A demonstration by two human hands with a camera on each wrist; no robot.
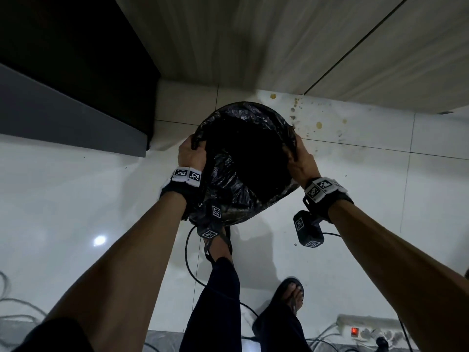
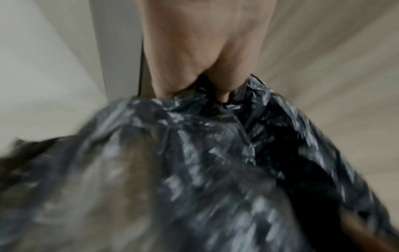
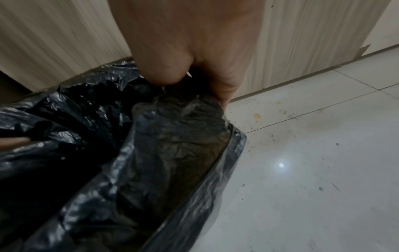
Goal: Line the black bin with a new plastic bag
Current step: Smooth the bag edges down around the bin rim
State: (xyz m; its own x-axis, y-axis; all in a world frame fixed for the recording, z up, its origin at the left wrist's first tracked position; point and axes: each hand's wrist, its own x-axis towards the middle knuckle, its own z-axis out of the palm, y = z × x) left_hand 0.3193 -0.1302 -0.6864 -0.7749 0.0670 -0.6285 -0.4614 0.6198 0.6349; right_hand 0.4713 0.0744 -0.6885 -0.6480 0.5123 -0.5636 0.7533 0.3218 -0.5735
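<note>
Black bin (image 1: pixel 272 199) stands on the white tiled floor (image 1: pixel 355 189), mouth up, plastic bag (image 1: pixel 228 179) draped inside. Left hand (image 1: pixel 190 153) grips the bag edge at 9 o'clock, right hand (image 1: pixel 300 158) at 3 o'clock, both forearms reaching down.

Dim; left wrist view blurred.

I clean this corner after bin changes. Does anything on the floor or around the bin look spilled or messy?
Yes. Yellowish-brown drips and dark specks stain the white floor tiles right of the black bin, near the wood-grain panel. The plastic bag sits crumpled, its edge gripped by the left hand and right hand.
</note>
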